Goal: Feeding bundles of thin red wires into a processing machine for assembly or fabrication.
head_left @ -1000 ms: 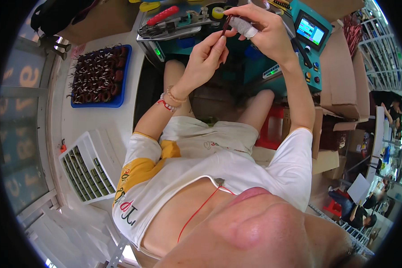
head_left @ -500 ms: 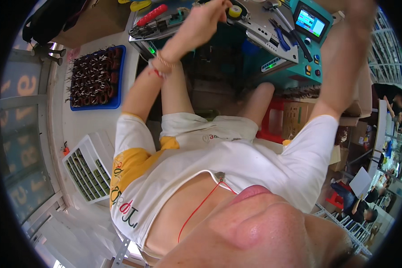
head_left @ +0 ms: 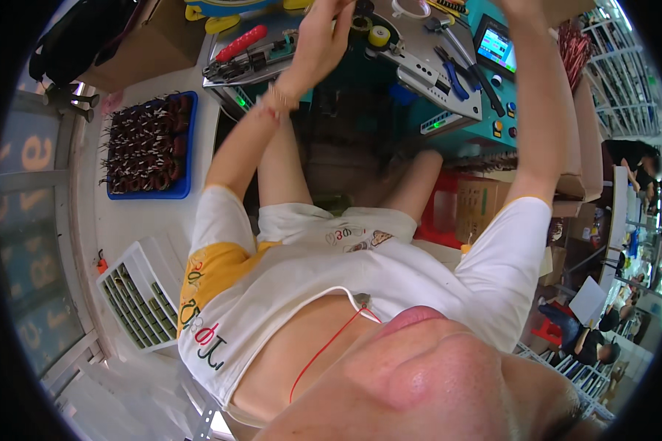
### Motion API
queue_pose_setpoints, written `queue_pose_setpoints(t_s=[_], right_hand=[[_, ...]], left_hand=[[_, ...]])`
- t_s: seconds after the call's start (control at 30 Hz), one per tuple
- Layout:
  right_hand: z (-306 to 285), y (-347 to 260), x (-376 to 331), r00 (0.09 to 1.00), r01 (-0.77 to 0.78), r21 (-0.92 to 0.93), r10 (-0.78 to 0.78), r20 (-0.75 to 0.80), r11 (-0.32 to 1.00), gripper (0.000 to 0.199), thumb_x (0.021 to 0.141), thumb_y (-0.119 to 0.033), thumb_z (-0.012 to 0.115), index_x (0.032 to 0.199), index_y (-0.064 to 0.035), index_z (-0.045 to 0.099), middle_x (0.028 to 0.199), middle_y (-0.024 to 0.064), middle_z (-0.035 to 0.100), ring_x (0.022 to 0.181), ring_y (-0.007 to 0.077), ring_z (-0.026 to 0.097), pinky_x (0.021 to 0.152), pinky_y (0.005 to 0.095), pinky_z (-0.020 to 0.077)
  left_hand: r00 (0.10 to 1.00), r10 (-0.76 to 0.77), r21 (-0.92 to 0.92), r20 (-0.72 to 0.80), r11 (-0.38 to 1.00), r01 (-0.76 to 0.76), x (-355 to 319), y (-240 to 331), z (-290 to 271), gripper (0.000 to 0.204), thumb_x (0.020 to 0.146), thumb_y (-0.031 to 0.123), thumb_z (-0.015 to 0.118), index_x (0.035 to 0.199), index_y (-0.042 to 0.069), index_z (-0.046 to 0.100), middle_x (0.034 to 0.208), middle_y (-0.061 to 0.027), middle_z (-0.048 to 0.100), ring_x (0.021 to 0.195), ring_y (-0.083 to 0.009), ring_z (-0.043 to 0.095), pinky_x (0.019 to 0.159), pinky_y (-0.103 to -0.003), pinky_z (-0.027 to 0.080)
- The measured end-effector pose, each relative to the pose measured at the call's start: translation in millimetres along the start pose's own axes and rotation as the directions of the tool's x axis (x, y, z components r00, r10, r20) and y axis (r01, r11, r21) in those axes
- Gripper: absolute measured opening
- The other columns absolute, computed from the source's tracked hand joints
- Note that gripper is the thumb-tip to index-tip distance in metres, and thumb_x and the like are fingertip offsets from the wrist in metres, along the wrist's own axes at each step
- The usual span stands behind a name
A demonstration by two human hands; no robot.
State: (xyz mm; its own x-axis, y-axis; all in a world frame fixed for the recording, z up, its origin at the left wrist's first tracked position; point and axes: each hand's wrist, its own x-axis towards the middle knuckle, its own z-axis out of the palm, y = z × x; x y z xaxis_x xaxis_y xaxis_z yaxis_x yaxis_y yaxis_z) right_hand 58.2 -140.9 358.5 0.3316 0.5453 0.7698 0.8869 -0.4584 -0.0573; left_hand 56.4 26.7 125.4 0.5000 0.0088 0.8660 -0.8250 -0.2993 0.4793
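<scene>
My left hand [head_left: 322, 45] reaches up to the top edge over the teal machine's metal top, just left of a yellow-rimmed roller [head_left: 379, 35]. Its fingers bend toward each other, but the tips are cut off, so anything between them is hidden. My right hand [head_left: 521, 7] is raised at the top edge beside the small screen [head_left: 496, 45], its fingers out of view. A red-handled toggle clamp [head_left: 241, 44] lies left of my left hand. Between my hands, blue-handled pliers [head_left: 454, 77] and a hammer-like tool with a black grip [head_left: 485, 79] rest on the metal top.
On the left bench, a blue tray [head_left: 187, 158] holds rows of wire-wound coils [head_left: 143, 147], with a white slotted rack [head_left: 136, 257] nearer me. Buttons [head_left: 498, 126] line the teal machine's front. Cardboard boxes [head_left: 482, 206] and a red stool [head_left: 440, 213] stand right of my legs.
My left hand has moved slightly left and up, away from the roller. My right hand has swung left and sharpened from a blur, with the forearm now beside the screen. The whole view has shifted a little.
</scene>
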Motion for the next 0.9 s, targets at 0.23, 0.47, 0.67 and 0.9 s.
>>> queue_pose_setpoints(t_s=[0.23, 0.47, 0.67, 0.9], right_hand=[[136.8, 42.7, -162.0, 0.985, -0.11, -0.087, 0.12, 0.123, 0.99, 0.027, 0.084, -0.002, 0.06, 0.107, -0.0108, 0.071, 0.107, 0.0089, 0.071, 0.11, 0.026, 0.063, 0.102, 0.0448, 0.0423], [147.8, 44.4, -175.6, 0.952, -0.247, -0.049, 0.252, 0.172, 0.968, 0.02, 0.086, -0.011, 0.064, 0.104, -0.0126, 0.072, 0.125, 0.0072, 0.063, 0.124, 0.0288, 0.053, 0.109, 0.0532, 0.0309], [137.8, 17.3, -174.2, 0.936, -0.232, -0.271, 0.29, 0.2, 0.934, 0.037, 0.086, -0.005, 0.061, 0.121, -0.0154, 0.066, 0.131, 0.0057, 0.06, 0.122, 0.031, 0.054, 0.11, 0.0547, 0.0291], [153.5, 14.2, -194.5, 0.964, -0.175, -0.349, 0.233, 0.132, 0.921, 0.046, 0.079, 0.001, 0.06, 0.122, -0.0123, 0.065, 0.124, 0.003, 0.063, 0.119, 0.0243, 0.057, 0.111, 0.0502, 0.0289]], left_hand=[[0.895, -0.44, -0.099, 0.071, 0.89, 0.445, -135.2, 37.0, -15.8, 0.019, 0.094, -0.004, 0.056, 0.112, -0.001, 0.058, 0.1, -0.0154, 0.063, 0.086, -0.0261, 0.064, 0.075, -0.031, 0.051], [0.818, -0.566, -0.067, 0.106, 0.816, 0.574, -161.8, -0.9, -4.2, 0.019, 0.1, 0.005, 0.051, 0.118, -0.001, 0.056, 0.104, -0.0135, 0.062, 0.091, -0.0182, 0.064, 0.076, -0.028, 0.051], [0.783, -0.616, 0.198, 0.085, 0.781, 0.592, -138.1, -44.9, 37.1, 0.037, 0.093, 0.019, 0.06, 0.122, -0.004, 0.056, 0.115, -0.0258, 0.06, 0.105, -0.0445, 0.058, 0.092, -0.043, 0.047], [0.781, -0.558, -0.163, 0.281, 0.774, 0.611, -111.3, -61.1, 50.7, 0.034, 0.098, 0.028, 0.059, 0.116, 0.0, 0.063, 0.101, -0.0201, 0.068, 0.096, -0.0346, 0.064, 0.086, -0.037, 0.049]])
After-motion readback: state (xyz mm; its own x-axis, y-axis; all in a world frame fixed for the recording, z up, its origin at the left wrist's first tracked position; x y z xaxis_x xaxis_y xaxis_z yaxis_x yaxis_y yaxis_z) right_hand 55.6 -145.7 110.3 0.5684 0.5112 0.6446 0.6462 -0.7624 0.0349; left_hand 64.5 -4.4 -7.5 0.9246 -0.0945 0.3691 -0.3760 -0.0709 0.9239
